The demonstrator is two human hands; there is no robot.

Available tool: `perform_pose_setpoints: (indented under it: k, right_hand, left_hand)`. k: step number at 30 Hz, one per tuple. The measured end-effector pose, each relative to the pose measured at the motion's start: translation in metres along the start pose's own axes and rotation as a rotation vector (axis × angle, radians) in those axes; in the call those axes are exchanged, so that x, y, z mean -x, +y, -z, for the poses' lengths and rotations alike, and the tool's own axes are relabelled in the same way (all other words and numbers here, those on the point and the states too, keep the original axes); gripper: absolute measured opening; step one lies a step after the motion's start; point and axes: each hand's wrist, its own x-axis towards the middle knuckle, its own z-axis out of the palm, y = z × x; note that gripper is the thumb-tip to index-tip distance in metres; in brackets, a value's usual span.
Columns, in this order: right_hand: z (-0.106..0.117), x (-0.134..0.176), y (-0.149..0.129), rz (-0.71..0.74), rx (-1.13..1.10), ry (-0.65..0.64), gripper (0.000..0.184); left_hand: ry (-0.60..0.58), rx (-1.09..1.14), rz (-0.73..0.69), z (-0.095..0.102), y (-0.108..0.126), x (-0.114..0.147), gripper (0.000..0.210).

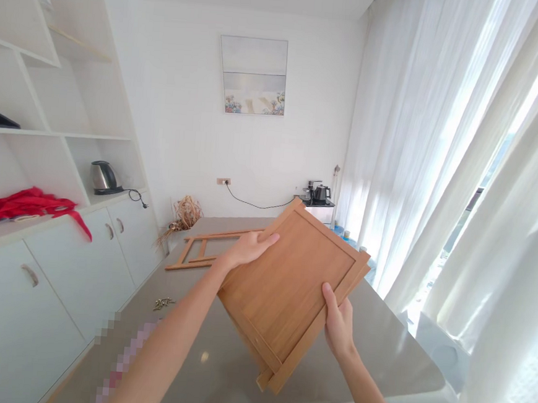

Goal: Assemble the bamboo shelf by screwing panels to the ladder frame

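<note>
Two framed wooden panels (pixel 290 284), one lying behind the other, are held up tilted above the grey table (pixel 368 358). My left hand (pixel 250 250) grips their upper left edge, thumb on the front face. On the right edge, my right hand (pixel 340 319) is closed with its thumb on the front as well. The rear panel shows only along the right and lower edges. Behind my left hand, an open wooden frame (pixel 190 254) with crossbars lies flat on the table. Several small metal fittings (pixel 163 304) sit in a pile left of my left forearm.
Dried flowers (pixel 187 212) stand at the table's far left corner. White cabinets (pixel 82 261) with a steel kettle (pixel 105 177) and red cloth (pixel 36 202) line the left. A coffee maker (pixel 314 191) is at the back right. White curtains (pixel 394 143) hang along the right.
</note>
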Motion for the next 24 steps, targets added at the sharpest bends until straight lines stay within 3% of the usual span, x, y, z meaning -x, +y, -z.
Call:
perform_pose_setpoints:
  k: [1,3,6,9,13,16,20,24]
  right_hand:
    - [0.001,-0.004,-0.001,-0.051,-0.065,0.045,0.052]
    - [0.009,-0.017,0.003,-0.164,-0.133,0.156,0.055]
    - [0.034,-0.05,0.023,-0.287,-0.096,0.327,0.057]
    - [0.061,-0.082,0.049,-0.348,-0.032,0.456,0.052]
    - [0.082,-0.107,0.079,-0.4,0.079,0.552,0.048]
    - [0.088,-0.115,0.095,-0.451,0.127,0.54,0.052]
    - [0.095,-0.123,0.107,-0.561,0.121,0.407,0.05]
    - [0.11,-0.127,0.106,-0.706,0.132,0.214,0.05]
  left_hand:
    - [-0.038,-0.03,0.098,0.0,0.002,-0.018,0.066]
    - [-0.048,-0.041,0.167,-0.006,-0.005,-0.043,0.074]
    - [-0.006,-0.018,0.236,-0.029,-0.03,-0.054,0.091]
    - [-0.032,0.066,0.331,-0.07,-0.054,-0.042,0.097]
    - [-0.192,0.216,0.402,-0.135,-0.068,-0.026,0.096]
    - [-0.205,0.255,0.359,-0.175,-0.07,-0.022,0.102]
    - [-0.163,0.203,0.189,-0.21,-0.075,-0.015,0.118]
    - [-0.065,-0.004,0.074,-0.237,-0.087,-0.012,0.079]
